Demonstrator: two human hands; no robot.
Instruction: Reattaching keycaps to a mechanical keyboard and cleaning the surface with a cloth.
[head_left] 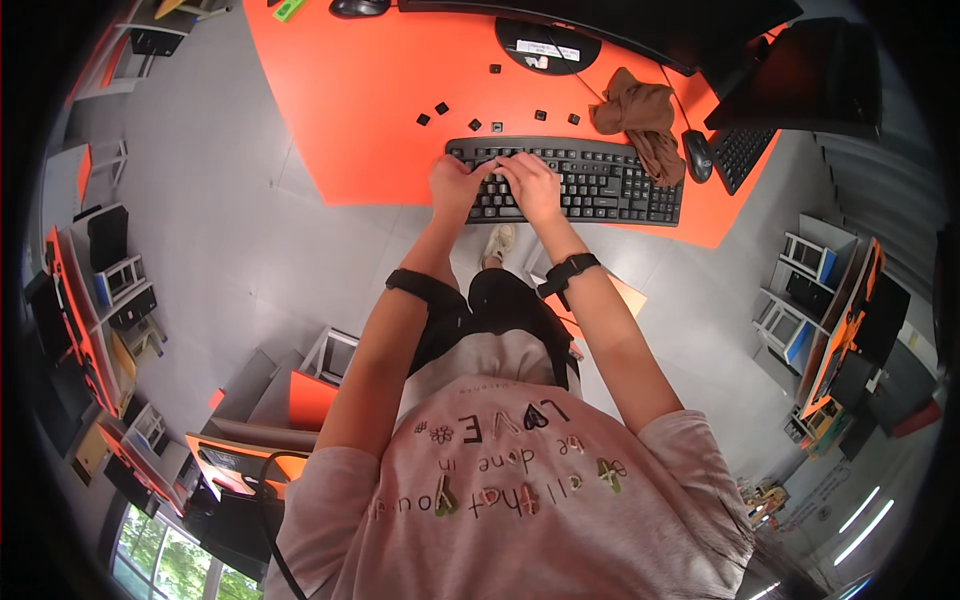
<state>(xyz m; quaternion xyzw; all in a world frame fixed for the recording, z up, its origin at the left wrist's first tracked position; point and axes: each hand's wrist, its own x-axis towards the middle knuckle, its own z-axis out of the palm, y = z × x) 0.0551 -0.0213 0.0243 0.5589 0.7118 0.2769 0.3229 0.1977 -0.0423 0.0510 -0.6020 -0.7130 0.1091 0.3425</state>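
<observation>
A black keyboard (620, 190) lies along the front edge of the orange desk, and both my hands are over its left part. My left hand (457, 186) is closed, thumb and fingertip brought together above the keys. Close against it, my right hand (532, 186) has its fingers bent and drawn together at the same spot. Whatever sits between the fingertips is too small and covered to make out. Beyond the keyboard several loose black keycaps are scattered, among them one keycap (442, 108) at the left and another keycap (540, 115) nearer the middle.
A crumpled brown cloth (640, 115) overlaps the keyboard's right part. To its right are a black mouse (697, 155) and a second keyboard (742, 155). A round monitor base (545, 45) stands at the back; another mouse (360, 7) lies far left.
</observation>
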